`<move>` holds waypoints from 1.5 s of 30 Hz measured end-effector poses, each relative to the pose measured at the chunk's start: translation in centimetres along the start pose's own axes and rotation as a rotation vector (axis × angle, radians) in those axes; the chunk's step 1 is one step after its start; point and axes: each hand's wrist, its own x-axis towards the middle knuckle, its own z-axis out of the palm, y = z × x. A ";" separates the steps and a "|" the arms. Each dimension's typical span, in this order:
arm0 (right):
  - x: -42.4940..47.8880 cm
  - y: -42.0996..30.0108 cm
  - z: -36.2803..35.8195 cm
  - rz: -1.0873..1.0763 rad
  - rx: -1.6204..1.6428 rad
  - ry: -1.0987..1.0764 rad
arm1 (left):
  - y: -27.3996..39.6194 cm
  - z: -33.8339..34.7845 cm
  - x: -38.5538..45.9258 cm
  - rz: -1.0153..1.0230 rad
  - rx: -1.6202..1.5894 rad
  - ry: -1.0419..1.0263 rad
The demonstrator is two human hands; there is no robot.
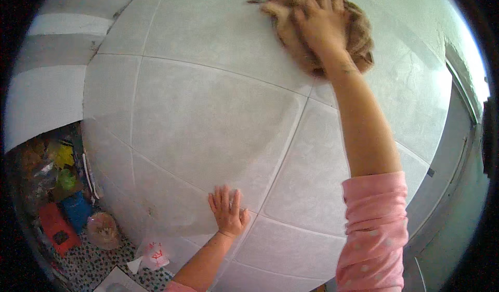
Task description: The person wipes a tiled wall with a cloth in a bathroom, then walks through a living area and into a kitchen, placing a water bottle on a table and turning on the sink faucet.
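Observation:
A brown cloth is spread against the upper part of the grey tiled wall. My right hand presses flat on this cloth with the fingers apart, the arm stretched far up. Both hand and cloth look slightly blurred. Lower down, my left hand rests with spread fingers on the tiles, close to a grout line, and holds nothing. Part of the cloth's top edge reaches the picture's rim.
White ledges jut out at the left. Beneath them lie a red object, a blue object and a round container on a speckled surface. A plastic bag with red writing lies nearby. A grey door stands at the right.

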 end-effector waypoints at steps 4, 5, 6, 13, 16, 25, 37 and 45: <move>-0.2 -10.6 1.2 -0.098 0.349 0.020 | -1.1 -0.3 0.0 0.031 0.071 0.040; -1.7 -13.3 2.3 -0.055 0.439 0.104 | -0.6 0.2 0.1 0.028 0.056 0.036; -2.3 -16.7 1.6 -0.084 0.576 -0.163 | -1.2 -0.1 -0.1 0.019 0.060 0.021; -14.3 -26.5 -3.1 -0.279 1.065 -0.594 | -0.5 0.7 0.3 0.099 -0.017 0.088; -12.9 -22.9 -5.0 -0.752 0.555 -0.555 | -0.9 0.2 0.1 0.058 0.095 0.005; -7.9 -0.5 -6.7 -0.209 0.351 -0.217 | -1.2 -0.1 0.4 0.090 0.105 0.026; -15.1 23.2 -11.7 0.288 -0.356 -0.142 | -0.8 0.3 0.2 0.050 0.143 0.036; -13.8 11.0 -10.8 0.172 -0.220 -0.148 | -0.8 -0.1 0.2 0.019 0.138 0.016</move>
